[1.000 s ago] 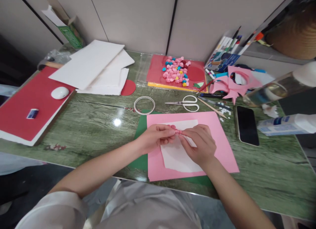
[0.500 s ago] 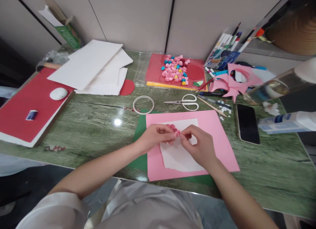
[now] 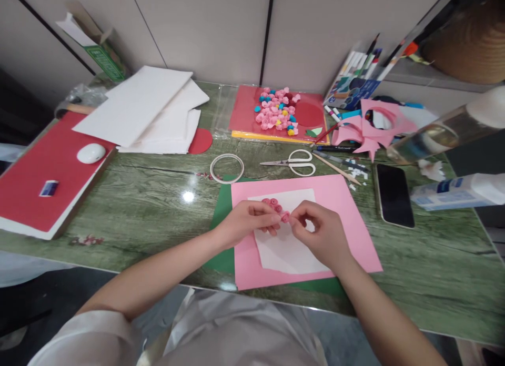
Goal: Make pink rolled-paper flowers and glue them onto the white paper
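Over a white sheet of paper (image 3: 288, 255) on pink paper (image 3: 351, 234), my two hands meet with fingertips close together. A small pink rolled-paper flower (image 3: 284, 216) sits between them. My left hand (image 3: 252, 219) is closed, thumb and fingers pinching at the flower's left side. On its right side my right hand (image 3: 319, 226) pinches its edge between thumb and forefinger. More pink paper flowers (image 3: 273, 202) show just behind my left fingers; whether they rest on the sheet or are held cannot be made out. Green paper (image 3: 221, 224) pokes out under the pink.
White-handled scissors (image 3: 295, 162) and a tape roll (image 3: 227, 169) lie beyond the paper. A pile of pink, blue and yellow curls (image 3: 276, 111) sits on red paper at the back. To the right are a phone (image 3: 394, 195) and a white bottle (image 3: 457, 191); white sheets (image 3: 138, 105) lie left.
The pink flower between my fingertips shows more plainly, and my right fingertips have shifted slightly right and down. The whole view has moved a little; the table's things stay put.
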Tool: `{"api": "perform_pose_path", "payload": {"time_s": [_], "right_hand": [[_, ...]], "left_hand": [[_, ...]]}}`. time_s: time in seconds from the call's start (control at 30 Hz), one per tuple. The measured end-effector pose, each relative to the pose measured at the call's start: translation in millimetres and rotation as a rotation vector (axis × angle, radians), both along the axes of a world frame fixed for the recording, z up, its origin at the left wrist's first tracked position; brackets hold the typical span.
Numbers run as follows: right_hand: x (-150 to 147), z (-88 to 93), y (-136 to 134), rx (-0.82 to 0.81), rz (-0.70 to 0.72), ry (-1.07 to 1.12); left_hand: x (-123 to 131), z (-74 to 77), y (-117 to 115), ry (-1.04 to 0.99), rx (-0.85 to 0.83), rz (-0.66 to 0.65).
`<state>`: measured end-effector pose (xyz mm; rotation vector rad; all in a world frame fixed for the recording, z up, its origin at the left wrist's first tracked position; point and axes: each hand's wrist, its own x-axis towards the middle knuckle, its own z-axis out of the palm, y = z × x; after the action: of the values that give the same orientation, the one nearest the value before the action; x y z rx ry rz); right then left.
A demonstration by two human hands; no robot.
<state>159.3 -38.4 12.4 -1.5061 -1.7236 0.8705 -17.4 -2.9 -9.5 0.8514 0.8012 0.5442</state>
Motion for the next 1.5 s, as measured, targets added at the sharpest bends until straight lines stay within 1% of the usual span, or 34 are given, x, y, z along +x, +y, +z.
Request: {"api": "perform_pose_path", "payload": {"time_s": [0.07, 0.13, 0.2, 0.23, 0.27, 0.33, 0.43, 0.5, 0.57, 0.63, 0.77, 0.97, 1.13, 1.27, 1.37, 1.43, 1.5], "right_hand": [[3.8, -1.8, 1.4, -0.019, -0.016, 0.038], [8.0, -3.0, 3.7, -0.011, -0.045, 0.047], [11.0, -3.3, 6.3, -0.014, -0.058, 0.001], [11.5, -3.2, 7.4, -0.026, -0.053, -0.042], [11.3, -3.4, 8.4, -0.047, -0.038, -0.091], [8.8, -4.9, 9.5, -0.088, 0.01, -0.181], [2.9, -10.6, 10.1, -0.132, 0.072, -0.278], [0.1, -15.0, 10.5, -0.148, 0.084, -0.331], [-0.8, -18.3, 11.2, -0.144, 0.079, -0.359], [-0.5, -20.2, 12.0, -0.133, 0.076, -0.365], [0.2, -22.0, 12.9, -0.138, 0.088, -0.375], [-0.6, -25.7, 12.6, -0.108, 0.097, -0.437], [-0.5, -26.5, 12.0, -0.107, 0.119, -0.445], [-0.9, -24.5, 12.6, -0.13, 0.086, -0.451], [-1.4, -21.1, 12.8, -0.125, 0.028, -0.432], [-1.8, -17.8, 11.9, -0.097, -0.011, -0.368], [-2.1, -14.0, 10.2, -0.061, -0.04, -0.278]], "left_hand": [[-1.1, 1.0, 1.3, 0.021, -0.007, 0.025], [-2.5, 1.9, 4.2, 0.048, 0.01, 0.079], [-4.4, 3.6, 7.9, 0.083, 0.08, 0.121], [-5.5, 4.9, 9.8, 0.122, 0.149, 0.122], [-6.7, 6.5, 11.4, 0.182, 0.246, 0.108], [-8.9, 9.7, 13.4, 0.363, 0.514, 0.034], [-11.4, 11.8, 11.4, 0.689, 0.97, -0.124], [-11.9, 10.4, 7.4, 0.839, 1.218, -0.245], [-11.7, 7.9, 2.5, 0.917, 1.384, -0.359], [-11.3, 5.6, -1.7, 0.956, 1.478, -0.432], [-11.1, 3.6, -5.1, 0.994, 1.545, -0.471], [-11.0, 4.1, -4.2, 0.996, 1.505, -0.473], [-10.4, 6.0, -4.0, 1.001, 1.491, -0.485], [-10.8, 5.6, -4.5, 0.99, 1.492, -0.491], [-10.7, 4.0, -5.3, 0.958, 1.479, -0.431], [-10.3, 3.5, -5.0, 0.929, 1.435, -0.328], [-9.8, 4.6, -3.6, 0.885, 1.34, -0.206]]}}
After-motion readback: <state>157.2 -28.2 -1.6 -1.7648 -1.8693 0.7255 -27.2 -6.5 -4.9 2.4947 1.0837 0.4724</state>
